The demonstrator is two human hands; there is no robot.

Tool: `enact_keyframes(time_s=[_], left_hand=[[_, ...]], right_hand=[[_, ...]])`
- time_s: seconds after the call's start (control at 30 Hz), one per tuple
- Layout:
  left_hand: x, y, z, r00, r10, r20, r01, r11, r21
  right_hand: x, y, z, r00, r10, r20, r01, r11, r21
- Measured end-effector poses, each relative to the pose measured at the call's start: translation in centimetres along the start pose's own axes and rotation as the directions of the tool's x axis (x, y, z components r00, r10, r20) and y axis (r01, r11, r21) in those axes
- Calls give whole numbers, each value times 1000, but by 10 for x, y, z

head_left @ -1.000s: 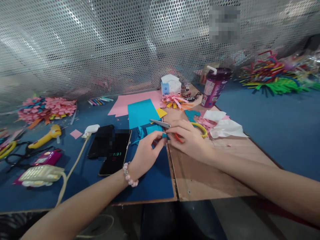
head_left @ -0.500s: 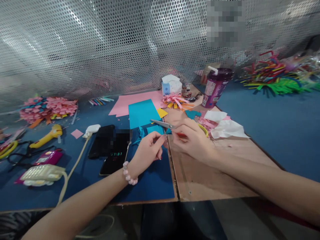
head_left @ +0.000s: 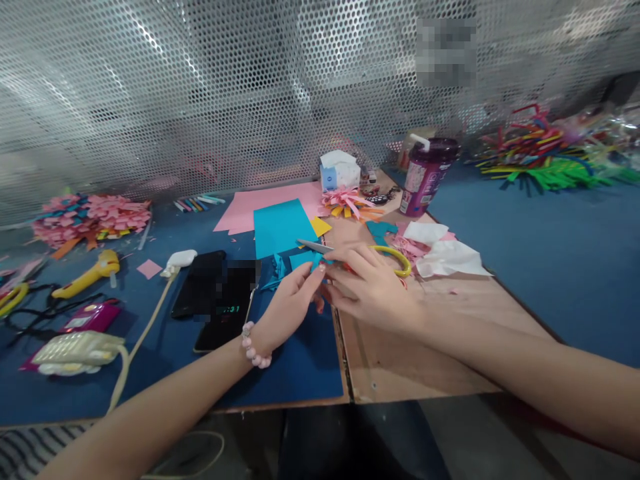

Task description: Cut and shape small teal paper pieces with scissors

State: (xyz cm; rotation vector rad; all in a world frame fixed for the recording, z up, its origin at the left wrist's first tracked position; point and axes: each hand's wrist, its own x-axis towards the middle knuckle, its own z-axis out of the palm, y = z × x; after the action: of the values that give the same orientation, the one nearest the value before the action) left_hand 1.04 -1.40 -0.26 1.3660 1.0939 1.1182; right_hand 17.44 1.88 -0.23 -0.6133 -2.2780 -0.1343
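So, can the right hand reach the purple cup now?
Probably yes: only low paper scraps lie between the right hand and the purple cup, though the scissors seem to occupy that hand.

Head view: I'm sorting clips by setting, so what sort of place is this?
Probably a craft workspace, given the scissors in the right hand, the blue paper and what looks like a yellow glue gun.

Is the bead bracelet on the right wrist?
No, the pink bead bracelet circles the wrist of the left hand, and the right hand wears none.
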Motion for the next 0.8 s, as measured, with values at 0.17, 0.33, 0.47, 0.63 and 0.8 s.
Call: enact_keyframes(time_s=[0.17,0.33,0.47,0.63,0.8], left_hand=[[1,-1,-2,1000,15,-4,-15,999,39],[-2,5,-2,998,5,61,-15,984,175],[-4,11,-3,996,-11,83,-10,970,243],[-4,13,-3,993,-40,114,5,958,288],[-3,9,-2,988,-82,134,52,974,220]], right_hand=[[5,-4,-10,988,144,-49,-126,957,261],[10,6,-13,944,329,27,-309,850,427],[12,11,-11,924,317,216,-383,775,502],[11,12,-8,849,408,336,-528,615,586],[9,17,-5,824,394,407,-566,556,608]])
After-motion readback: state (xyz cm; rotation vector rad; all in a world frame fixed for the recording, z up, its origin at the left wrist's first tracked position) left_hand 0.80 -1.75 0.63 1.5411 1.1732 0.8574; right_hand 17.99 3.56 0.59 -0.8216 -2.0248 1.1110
